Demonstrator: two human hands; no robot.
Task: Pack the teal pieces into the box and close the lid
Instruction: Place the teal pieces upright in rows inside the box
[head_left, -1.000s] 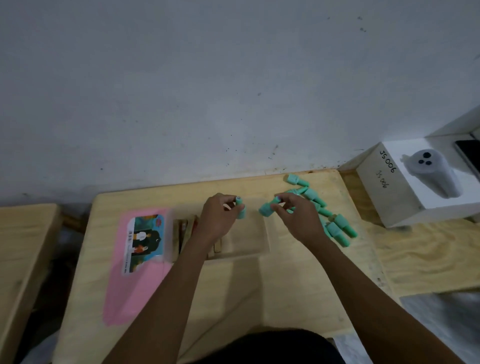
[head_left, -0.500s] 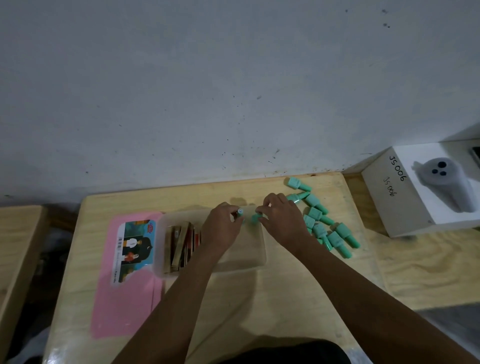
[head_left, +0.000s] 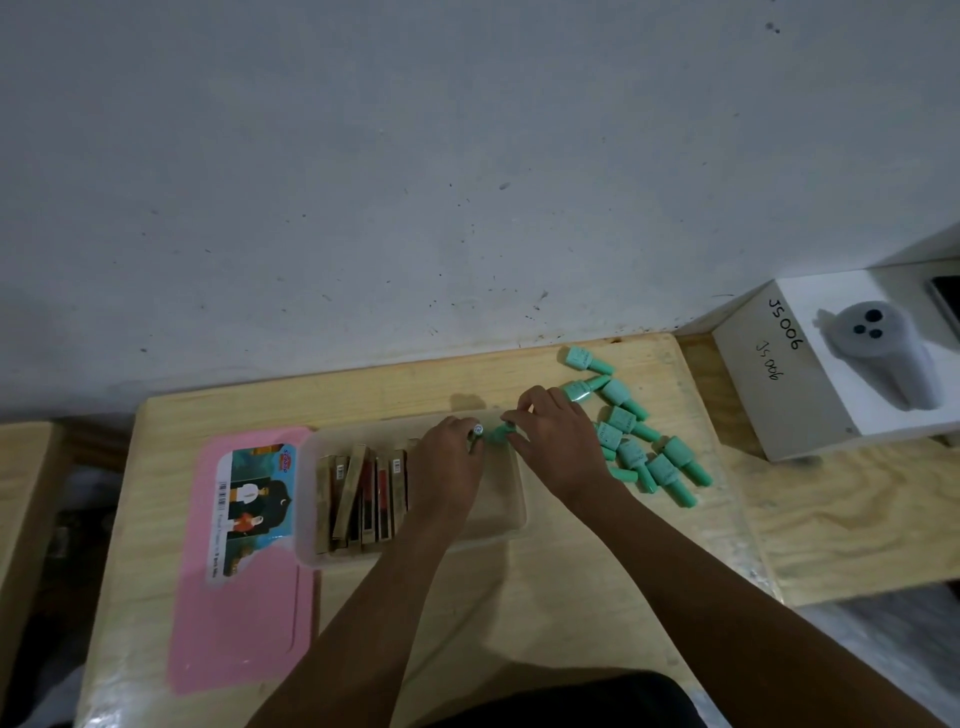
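A clear plastic box (head_left: 514, 512) sits mid-table with several brown and red flat packs standing in its left half. My left hand (head_left: 451, 462) is inside the box, fingers closed on a small teal piece whose round end (head_left: 478, 429) shows. My right hand (head_left: 558, 441) is at the box's far right rim, pinching another teal piece (head_left: 500, 434). Several teal bottle-shaped pieces (head_left: 636, 441) lie loose on the table just right of the box. The pink lid (head_left: 244, 613) with a picture label lies flat to the left of the box.
A white box (head_left: 789, 395) marked JS006, with a grey controller (head_left: 878, 358) on top, stands on the lower bench at the right. The wall runs close behind the table. Another wooden surface (head_left: 26, 499) lies at the far left.
Both hands have come down from above the table into the far part of the box, each still holding its teal piece. The view has shifted slightly.
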